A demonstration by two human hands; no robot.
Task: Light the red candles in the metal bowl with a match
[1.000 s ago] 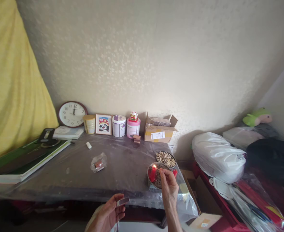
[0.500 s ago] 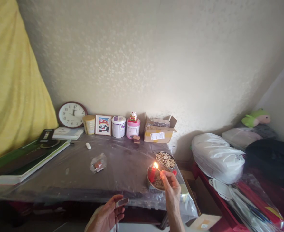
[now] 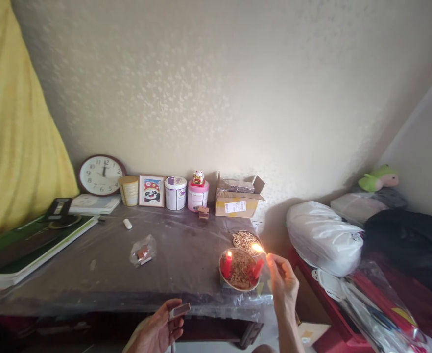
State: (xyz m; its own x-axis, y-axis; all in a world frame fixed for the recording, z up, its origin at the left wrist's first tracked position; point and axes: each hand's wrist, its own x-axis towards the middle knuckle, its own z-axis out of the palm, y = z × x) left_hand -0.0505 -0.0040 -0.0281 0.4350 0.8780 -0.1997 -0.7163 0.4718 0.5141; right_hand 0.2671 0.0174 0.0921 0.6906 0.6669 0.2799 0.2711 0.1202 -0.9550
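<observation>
Between the fingertips of my right hand [image 3: 284, 282] is a burning match [image 3: 263, 250], its flame just above the right red candle [image 3: 257, 269]. That candle leans slightly; I cannot tell whether its wick has caught. The left red candle [image 3: 228, 265] stands upright with a small flame. Both are set in a round bowl [image 3: 240, 289] filled with brown grains. Below the table edge, my left hand [image 3: 160, 323] pinches a small matchbox [image 3: 179, 311], its brown striking side showing. Behind the bowl sits a round dish of loose matches [image 3: 243, 239].
A small clear plastic bag [image 3: 143, 251] with matchboxes lies mid-table. Along the wall stand a clock [image 3: 102, 175], a panda picture [image 3: 152, 190], tins [image 3: 175, 193] and an open cardboard box [image 3: 237, 201]. White plastic bags [image 3: 322, 238] rest to the right.
My right hand has carried the burning match rightward, from the left candle to above the right one. The left candle now shows its own flame. My left hand keeps the matchbox.
</observation>
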